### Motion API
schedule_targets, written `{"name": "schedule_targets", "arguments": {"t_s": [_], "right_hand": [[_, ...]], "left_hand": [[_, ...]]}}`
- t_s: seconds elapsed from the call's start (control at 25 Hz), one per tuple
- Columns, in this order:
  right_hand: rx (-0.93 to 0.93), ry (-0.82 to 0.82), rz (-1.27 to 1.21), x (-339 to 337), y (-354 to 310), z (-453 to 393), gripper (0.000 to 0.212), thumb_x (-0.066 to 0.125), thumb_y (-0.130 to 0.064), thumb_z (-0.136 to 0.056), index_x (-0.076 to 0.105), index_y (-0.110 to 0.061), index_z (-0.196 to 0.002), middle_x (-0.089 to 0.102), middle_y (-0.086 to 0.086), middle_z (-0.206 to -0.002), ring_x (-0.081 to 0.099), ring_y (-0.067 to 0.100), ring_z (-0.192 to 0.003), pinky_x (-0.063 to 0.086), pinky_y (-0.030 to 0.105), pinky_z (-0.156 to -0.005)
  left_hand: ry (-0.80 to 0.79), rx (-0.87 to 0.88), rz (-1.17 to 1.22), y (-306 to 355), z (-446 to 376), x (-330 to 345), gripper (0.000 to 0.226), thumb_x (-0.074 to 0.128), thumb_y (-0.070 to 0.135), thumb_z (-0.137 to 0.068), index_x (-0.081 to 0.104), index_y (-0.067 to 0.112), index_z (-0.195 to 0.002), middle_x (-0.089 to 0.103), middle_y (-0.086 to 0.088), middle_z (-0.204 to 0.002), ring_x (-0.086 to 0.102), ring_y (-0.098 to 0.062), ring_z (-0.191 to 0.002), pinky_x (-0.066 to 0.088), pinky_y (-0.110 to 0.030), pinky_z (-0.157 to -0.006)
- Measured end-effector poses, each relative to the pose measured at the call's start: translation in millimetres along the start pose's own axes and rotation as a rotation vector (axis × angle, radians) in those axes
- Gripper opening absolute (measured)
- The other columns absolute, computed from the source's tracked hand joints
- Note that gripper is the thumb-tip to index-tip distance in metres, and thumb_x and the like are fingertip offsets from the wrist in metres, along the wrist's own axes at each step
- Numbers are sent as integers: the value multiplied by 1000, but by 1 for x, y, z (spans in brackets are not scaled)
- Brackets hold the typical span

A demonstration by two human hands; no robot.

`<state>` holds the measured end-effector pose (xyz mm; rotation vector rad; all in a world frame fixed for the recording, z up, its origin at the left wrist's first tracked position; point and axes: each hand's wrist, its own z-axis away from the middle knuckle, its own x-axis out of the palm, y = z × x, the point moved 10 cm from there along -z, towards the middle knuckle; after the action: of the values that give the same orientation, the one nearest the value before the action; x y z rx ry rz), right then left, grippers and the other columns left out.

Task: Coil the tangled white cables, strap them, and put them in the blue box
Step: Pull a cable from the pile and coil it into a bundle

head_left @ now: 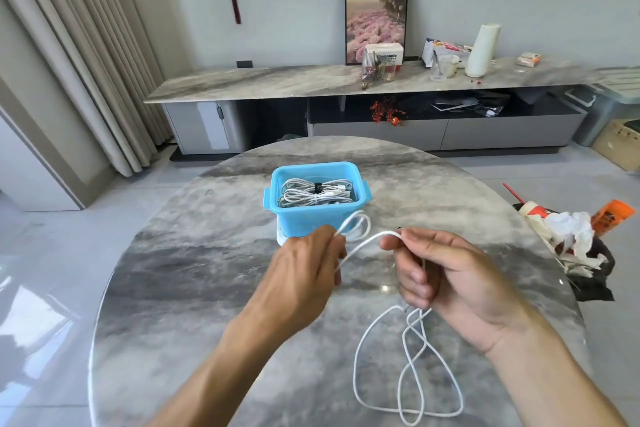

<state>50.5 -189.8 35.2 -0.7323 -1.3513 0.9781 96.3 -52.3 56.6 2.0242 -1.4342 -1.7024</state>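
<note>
A blue box stands at the middle of the round marble table and holds several coiled white cables, strapped with dark and white ties. My left hand grips a small coil of a loose white cable just in front of the box. My right hand pinches the same cable a short way along, fingers curled round it. From my right hand the cable hangs down and lies in tangled loops on the table near me.
A white lid lies under the blue box. Crumpled paper, a black bag and an orange item crowd the table's right edge. Beyond stands a long marble sideboard with boxes, a white vase and a framed picture.
</note>
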Motion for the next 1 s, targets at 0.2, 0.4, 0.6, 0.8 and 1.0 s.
{"name": "schedule_targets", "arguments": {"t_s": [0.2,0.4,0.6,0.8,1.0], "right_hand": [[-70,79,-132,-6,1,-5,23,50,-13,-88,70,0,-89,63,15,-66,56,20,-55,45,27,-56],[-154,170,186,-3,0,-3,15,58,-19,-88,72,-14,-88,72,1,-88,54,9,-78,37,25,-70],[-211,262,119,-8,1,-1,14,64,-9,-85,76,-6,-91,67,9,-72,60,20,-65,54,28,-65],[-270,379,141,-9,6,2,11,59,4,-92,69,1,-91,66,12,-64,65,19,-58,57,27,-60],[-430,481,296,-15,-4,9,14,65,4,-90,64,-9,-89,70,13,-74,68,24,-62,57,31,-59]], "left_hand": [[-141,-32,205,10,5,15,37,35,43,-99,56,25,-75,56,2,-60,49,-9,-57,39,-24,-57],[-139,-128,362,0,5,24,40,37,41,-100,53,19,-70,55,4,-62,45,-8,-58,38,-26,-60],[-23,-139,409,1,4,16,36,38,29,-104,60,14,-80,57,11,-71,50,-2,-66,39,-16,-65],[-112,-198,570,8,8,29,38,37,26,-105,51,0,-82,50,0,-54,46,-11,-53,42,-21,-59],[-309,-506,840,-1,19,55,38,37,37,-105,48,8,-82,23,2,-57,16,-10,-46,20,-20,-41]]}}
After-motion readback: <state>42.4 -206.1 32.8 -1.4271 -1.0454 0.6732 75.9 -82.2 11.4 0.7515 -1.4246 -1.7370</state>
